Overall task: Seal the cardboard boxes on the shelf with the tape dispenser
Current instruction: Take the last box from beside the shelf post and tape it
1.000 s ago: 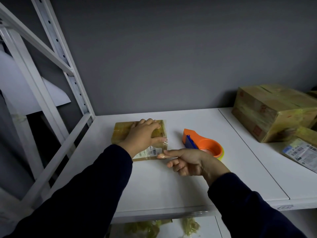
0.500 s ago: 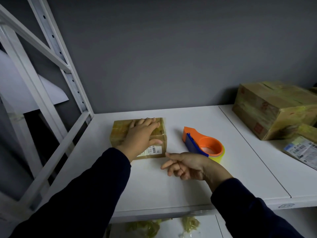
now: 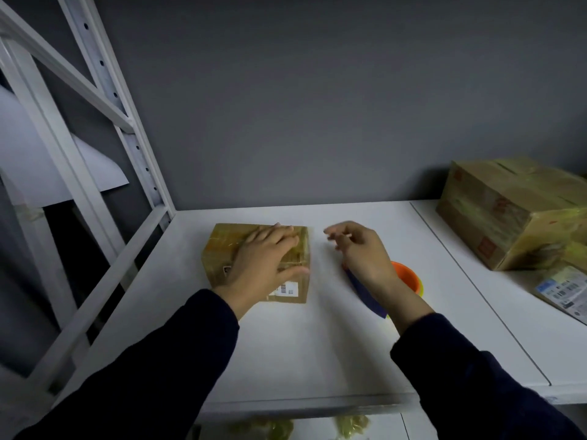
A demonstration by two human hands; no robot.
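Pressing down from above, the left hand (image 3: 266,265) lies palm-flat on the top of a small cardboard box (image 3: 219,252). Its fingers are straight and close together, pointing toward the grey back wall, and the thumb is spread out along the box's right side. The box sits on the left part of the white shelf board (image 3: 286,350), wrapped in glossy tape, with a shipping label (image 3: 287,289) showing on its near right corner just beside the wrist.

The right hand (image 3: 365,255) is raised just right of the box and apart from it. Its fingers are loosely extended toward the left, slightly fanned and holding nothing; their tips are blurred. Its wrist covers much of the orange tape dispenser (image 3: 406,277), which lies on the shelf with a dark blue part sticking out toward the near edge. Whether the hand touches the dispenser cannot be told. Both forearms are in dark sleeves.

Well to the right a larger taped cardboard box (image 3: 508,217) stands against the wall, with a flat labelled parcel (image 3: 562,290) in front of it. A perforated white metal upright (image 3: 108,77) rises at the left.
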